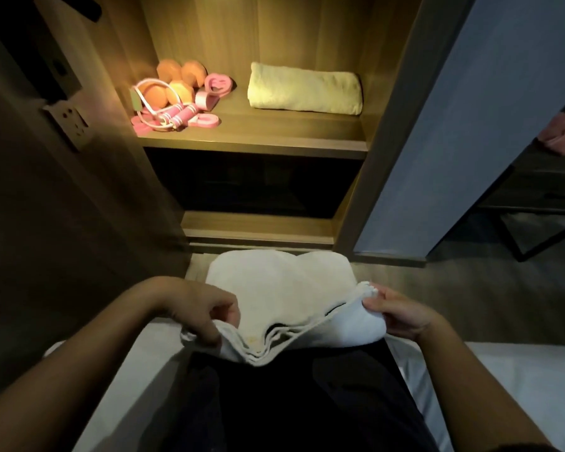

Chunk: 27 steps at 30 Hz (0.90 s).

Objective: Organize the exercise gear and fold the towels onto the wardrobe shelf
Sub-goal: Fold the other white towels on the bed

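A white towel (pixel 284 298), folded in several layers, lies across my lap in front of the wardrobe. My left hand (pixel 206 313) pinches its near left edge; my right hand (pixel 395 309) grips its right corner. On the lit wardrobe shelf (pixel 255 138) a folded pale towel (pixel 304 88) lies at the right. At the shelf's left sit orange dumbbells (pixel 177 81), a pink skipping rope (pixel 173 115) and pink foam grips (pixel 217 84).
The open wardrobe door (pixel 470 125) stands at the right. Below the lit shelf is a dark compartment (pixel 252 181). A wall socket (pixel 69 122) is at the left. I sit on a white bed (pixel 516 380). A dark metal-framed stand (pixel 542 203) is far right.
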Each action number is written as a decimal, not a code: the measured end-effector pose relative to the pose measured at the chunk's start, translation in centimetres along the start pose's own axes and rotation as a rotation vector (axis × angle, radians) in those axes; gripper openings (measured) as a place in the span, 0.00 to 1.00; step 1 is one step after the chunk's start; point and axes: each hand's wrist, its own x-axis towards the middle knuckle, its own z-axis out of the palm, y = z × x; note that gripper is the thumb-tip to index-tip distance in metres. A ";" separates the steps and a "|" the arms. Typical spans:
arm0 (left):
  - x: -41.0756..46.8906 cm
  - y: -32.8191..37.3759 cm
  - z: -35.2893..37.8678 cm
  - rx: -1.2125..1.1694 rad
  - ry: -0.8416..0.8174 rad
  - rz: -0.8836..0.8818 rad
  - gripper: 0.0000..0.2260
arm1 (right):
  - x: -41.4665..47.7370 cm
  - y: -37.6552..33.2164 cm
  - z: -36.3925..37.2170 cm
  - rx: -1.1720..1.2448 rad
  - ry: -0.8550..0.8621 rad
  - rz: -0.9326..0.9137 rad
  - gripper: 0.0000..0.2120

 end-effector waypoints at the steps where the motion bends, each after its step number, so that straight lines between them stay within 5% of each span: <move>1: 0.2 0.1 0.3 -0.034 0.026 0.035 0.17 | 0.2 0.2 -0.1 0.003 0.000 0.016 0.19; 6: 0.9 1.9 2.3 -0.108 0.203 0.209 0.27 | 1.0 0.1 -0.2 0.019 0.003 0.036 0.18; 13: 1.8 3.9 5.5 0.056 0.798 0.548 0.06 | 1.2 0.6 -0.7 0.047 -0.009 0.064 0.17; 16: 1.8 3.8 6.3 0.206 0.865 0.448 0.03 | 1.2 0.4 -0.5 0.048 -0.034 0.063 0.17; 22: 2.3 3.9 7.4 0.248 0.947 0.282 0.17 | 1.3 0.2 -0.5 0.078 -0.042 0.098 0.17; 27: 3.0 4.3 8.1 0.261 0.942 0.243 0.13 | 1.3 0.2 -0.6 0.074 -0.038 0.113 0.17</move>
